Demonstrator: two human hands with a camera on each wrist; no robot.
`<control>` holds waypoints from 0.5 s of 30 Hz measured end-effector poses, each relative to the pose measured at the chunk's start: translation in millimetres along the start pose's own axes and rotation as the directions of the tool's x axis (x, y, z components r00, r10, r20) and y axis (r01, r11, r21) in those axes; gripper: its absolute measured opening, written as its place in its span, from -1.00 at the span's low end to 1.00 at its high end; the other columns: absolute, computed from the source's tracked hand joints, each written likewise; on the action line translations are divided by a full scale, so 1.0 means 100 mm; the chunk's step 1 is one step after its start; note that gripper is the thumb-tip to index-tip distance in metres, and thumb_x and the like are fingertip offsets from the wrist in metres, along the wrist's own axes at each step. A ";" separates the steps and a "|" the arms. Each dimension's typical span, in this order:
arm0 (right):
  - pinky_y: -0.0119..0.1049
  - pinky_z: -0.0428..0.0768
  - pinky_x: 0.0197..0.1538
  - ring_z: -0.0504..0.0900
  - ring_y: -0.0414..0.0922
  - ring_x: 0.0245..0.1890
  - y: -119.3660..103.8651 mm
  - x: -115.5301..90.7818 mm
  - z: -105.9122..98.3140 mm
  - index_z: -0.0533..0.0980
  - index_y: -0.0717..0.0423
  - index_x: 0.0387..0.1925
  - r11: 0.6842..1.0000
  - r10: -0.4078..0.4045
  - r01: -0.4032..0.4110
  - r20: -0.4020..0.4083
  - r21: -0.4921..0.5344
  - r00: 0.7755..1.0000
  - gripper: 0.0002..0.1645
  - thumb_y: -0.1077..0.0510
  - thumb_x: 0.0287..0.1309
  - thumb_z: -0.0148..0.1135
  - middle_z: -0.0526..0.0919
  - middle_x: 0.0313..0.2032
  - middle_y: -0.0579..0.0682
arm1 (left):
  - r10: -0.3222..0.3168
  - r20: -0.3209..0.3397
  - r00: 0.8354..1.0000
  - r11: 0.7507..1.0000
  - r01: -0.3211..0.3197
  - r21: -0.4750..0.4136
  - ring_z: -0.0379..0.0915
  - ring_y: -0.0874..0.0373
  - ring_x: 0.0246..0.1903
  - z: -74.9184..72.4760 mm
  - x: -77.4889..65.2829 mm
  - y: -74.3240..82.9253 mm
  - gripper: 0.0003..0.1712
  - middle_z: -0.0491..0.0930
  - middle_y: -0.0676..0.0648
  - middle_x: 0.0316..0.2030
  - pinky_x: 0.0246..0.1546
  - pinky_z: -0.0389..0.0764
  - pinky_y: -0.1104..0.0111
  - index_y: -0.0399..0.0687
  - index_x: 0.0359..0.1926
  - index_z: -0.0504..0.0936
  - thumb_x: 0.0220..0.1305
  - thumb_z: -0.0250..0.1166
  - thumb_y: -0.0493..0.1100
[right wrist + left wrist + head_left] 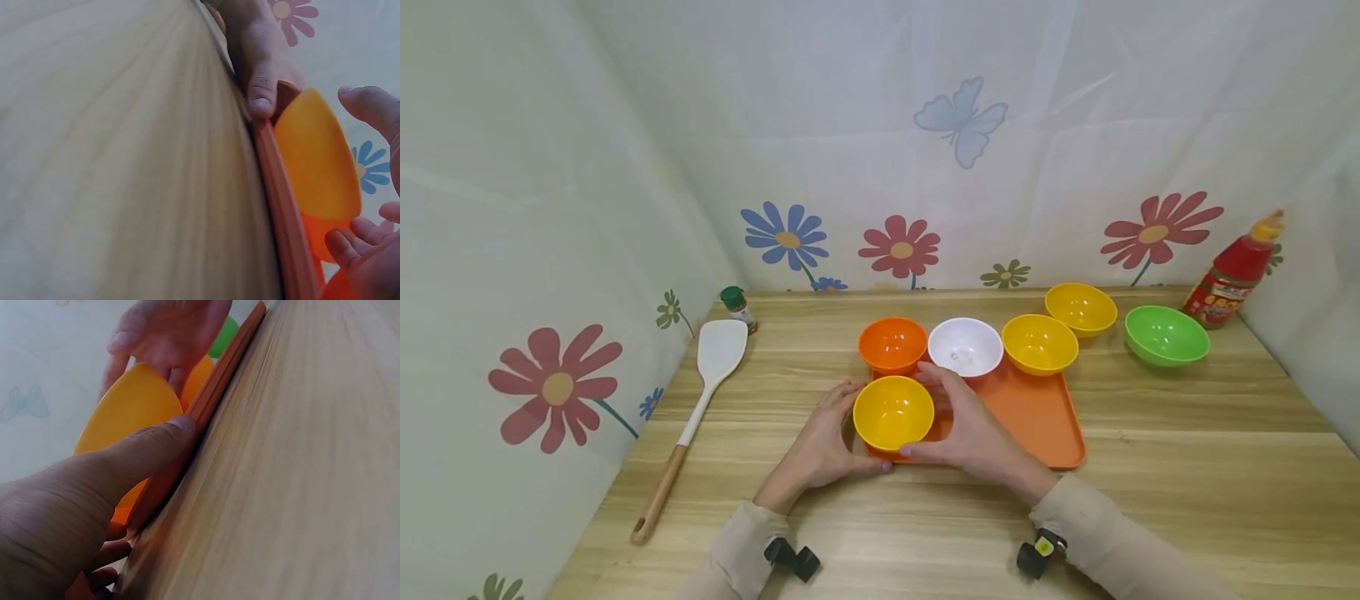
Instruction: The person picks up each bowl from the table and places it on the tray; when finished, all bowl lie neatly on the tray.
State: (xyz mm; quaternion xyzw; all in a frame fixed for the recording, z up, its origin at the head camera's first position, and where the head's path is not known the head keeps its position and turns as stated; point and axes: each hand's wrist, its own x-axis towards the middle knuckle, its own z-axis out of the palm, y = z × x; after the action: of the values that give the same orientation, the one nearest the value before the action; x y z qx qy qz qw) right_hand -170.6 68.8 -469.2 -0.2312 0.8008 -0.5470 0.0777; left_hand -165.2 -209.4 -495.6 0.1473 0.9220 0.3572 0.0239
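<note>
A yellow bowl (893, 412) sits upright at the front left corner of an orange tray (1037, 425). My left hand (823, 450) curves around that corner, its thumb (165, 434) at the tray's front rim and its fingers along the left side. On the bowl's other side is my right hand (977, 437), thumb and fingers spread wide; the right wrist view shows its thumb (369, 106) apart from the bowl. Behind stand an orange bowl (892, 344), a white bowl (966, 346) and another yellow bowl (1040, 343), in a row along the tray's back.
Beyond the tray's back right corner is a further yellow bowl (1081, 308), with a green bowl (1167, 335) to its right. A red sauce bottle (1228, 283) stands at the far right. On the left lie a white spatula (721, 354) and a small green-capped jar (741, 310).
</note>
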 end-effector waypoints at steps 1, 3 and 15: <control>0.13 0.55 0.55 0.55 -0.03 0.42 -0.03 0.00 -0.02 0.17 -0.09 0.73 1.000 -0.001 0.001 -0.008 -0.007 1.000 0.39 -0.14 0.02 0.82 0.42 0.55 -0.07 | -0.002 0.000 1.000 1.000 0.002 -0.002 0.06 -0.07 0.71 0.00 0.00 0.00 0.32 0.32 0.01 0.65 0.66 0.17 -0.33 0.15 0.63 0.46 -0.14 0.83 0.35; 0.15 0.56 0.53 0.54 -0.02 0.43 -0.08 -0.01 -0.06 0.19 -0.09 0.72 1.000 -0.007 0.007 -0.026 -0.022 1.000 0.37 -0.13 0.03 0.82 0.44 0.54 -0.02 | 0.000 -0.001 1.000 1.000 0.000 -0.003 0.05 -0.08 0.72 0.00 0.00 0.00 0.33 0.32 0.00 0.66 0.66 0.16 -0.33 0.14 0.63 0.46 -0.15 0.83 0.35; 0.21 0.55 0.52 0.51 0.10 0.51 -0.27 0.01 -0.48 0.28 -0.12 0.66 0.986 -0.166 0.162 -0.146 -0.035 0.975 0.23 0.01 0.07 0.81 0.45 0.56 0.02 | -0.007 0.002 1.000 1.000 0.007 -0.001 0.04 -0.07 0.72 0.00 0.01 0.00 0.36 0.31 0.00 0.66 0.68 0.15 -0.30 0.11 0.64 0.45 -0.18 0.84 0.33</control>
State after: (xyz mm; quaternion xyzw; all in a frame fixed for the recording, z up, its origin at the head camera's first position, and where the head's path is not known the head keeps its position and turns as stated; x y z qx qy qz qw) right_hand -182.2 100.5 -425.9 -0.2560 0.7888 -0.5580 -0.0303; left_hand -165.8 -209.0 -495.4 0.1445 0.9223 0.3575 0.0260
